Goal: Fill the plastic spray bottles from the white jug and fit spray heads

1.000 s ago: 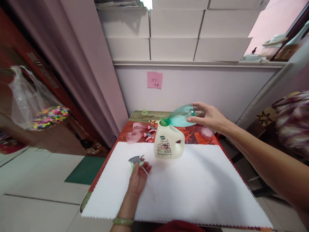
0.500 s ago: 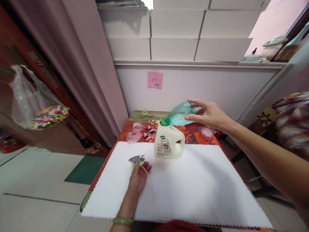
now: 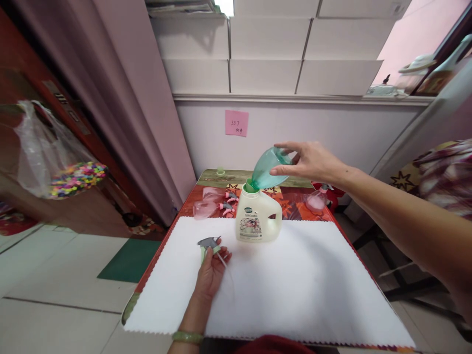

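Observation:
My right hand (image 3: 302, 160) grips a translucent green bottle (image 3: 266, 169) near its base. The bottle is tilted, its neck down at the green-lined mouth of a cream plastic jug (image 3: 254, 219). That jug stands upright on the white mat (image 3: 280, 290) and has a handle on its right side and a printed label. Left of the jug and above the mat, my left hand (image 3: 213, 268) is closed on a spray trigger head (image 3: 209, 244), grey and pale green, with its thin tube hanging down to the right.
Pink bottles (image 3: 205, 210) lie beside pink-and-grey spray heads (image 3: 227, 205) behind the mat. A pink spray bottle (image 3: 317, 200) stands at the right edge. A small green cap (image 3: 220, 172) sits at the far left corner of the red patterned table (image 3: 188, 199).
My right hand has moved up and left, tipping the green bottle more steeply into the jug's mouth. The pink spray bottle at the right shows more fully. My left hand has hardly moved.

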Action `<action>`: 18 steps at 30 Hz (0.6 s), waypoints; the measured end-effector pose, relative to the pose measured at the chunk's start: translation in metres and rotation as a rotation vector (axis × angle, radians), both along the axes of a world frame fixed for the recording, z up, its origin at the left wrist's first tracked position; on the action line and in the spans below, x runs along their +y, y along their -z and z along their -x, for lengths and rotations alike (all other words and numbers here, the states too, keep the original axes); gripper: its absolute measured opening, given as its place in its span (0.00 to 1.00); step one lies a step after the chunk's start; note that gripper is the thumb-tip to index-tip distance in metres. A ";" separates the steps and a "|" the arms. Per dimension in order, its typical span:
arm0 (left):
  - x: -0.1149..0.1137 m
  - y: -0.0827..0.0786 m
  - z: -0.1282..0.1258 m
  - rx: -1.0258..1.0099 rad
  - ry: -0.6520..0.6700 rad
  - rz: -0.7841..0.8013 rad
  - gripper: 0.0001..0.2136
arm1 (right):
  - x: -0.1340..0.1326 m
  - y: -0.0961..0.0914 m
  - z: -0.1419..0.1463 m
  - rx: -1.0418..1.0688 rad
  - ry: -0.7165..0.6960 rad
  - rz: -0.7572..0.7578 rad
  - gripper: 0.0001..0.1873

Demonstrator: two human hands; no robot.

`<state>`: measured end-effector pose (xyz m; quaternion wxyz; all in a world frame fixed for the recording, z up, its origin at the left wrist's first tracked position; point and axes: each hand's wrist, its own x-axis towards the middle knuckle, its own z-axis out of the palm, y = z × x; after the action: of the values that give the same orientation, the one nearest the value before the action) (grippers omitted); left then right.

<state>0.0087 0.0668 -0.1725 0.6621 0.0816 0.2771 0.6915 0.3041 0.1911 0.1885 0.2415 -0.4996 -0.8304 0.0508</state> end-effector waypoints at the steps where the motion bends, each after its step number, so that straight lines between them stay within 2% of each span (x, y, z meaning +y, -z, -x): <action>1: 0.000 0.000 0.000 0.001 -0.005 0.001 0.16 | 0.001 -0.002 0.001 -0.007 -0.008 0.004 0.43; 7: -0.001 -0.003 -0.002 0.018 -0.014 0.020 0.16 | 0.005 -0.010 0.014 -0.082 -0.028 0.016 0.42; 18: 0.000 -0.004 -0.001 0.031 0.015 0.042 0.18 | 0.002 -0.029 0.032 -0.283 -0.044 -0.085 0.44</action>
<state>0.0095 0.0669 -0.1684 0.6644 0.0805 0.3010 0.6793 0.2724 0.1934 0.2178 0.1416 -0.4730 -0.8682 -0.0501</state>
